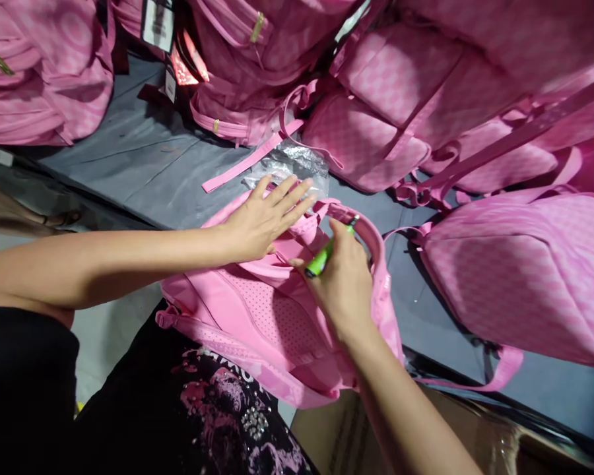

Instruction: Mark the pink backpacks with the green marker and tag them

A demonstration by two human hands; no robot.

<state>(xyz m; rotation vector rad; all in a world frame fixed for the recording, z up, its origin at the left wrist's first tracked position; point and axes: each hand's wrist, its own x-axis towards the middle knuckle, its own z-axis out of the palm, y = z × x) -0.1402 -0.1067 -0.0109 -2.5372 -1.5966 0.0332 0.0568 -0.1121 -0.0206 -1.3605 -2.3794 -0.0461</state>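
A pink backpack [277, 316] lies tilted at the table's edge, its dotted back panel and shoulder straps facing up. My left hand [267, 218] rests on its upper part, fingers spread and stretched out, gripping nothing. In my right hand [344, 284], over the right side of the backpack, is a bright green pen-like tool with black ends [330, 249]; its exact kind I cannot make out. Just beyond my left fingertips lies crumpled clear plastic [297, 161], with a loose pink strap [250, 161] beside it.
Several pink checkered backpacks crowd the far side and right of the grey-covered table [133, 158], including one backpack [519, 284] close on the right. Hang tags [158, 25] dangle at the back. Cardboard [346, 435] stands below the table edge. Another person's foot [54, 218] shows at left.
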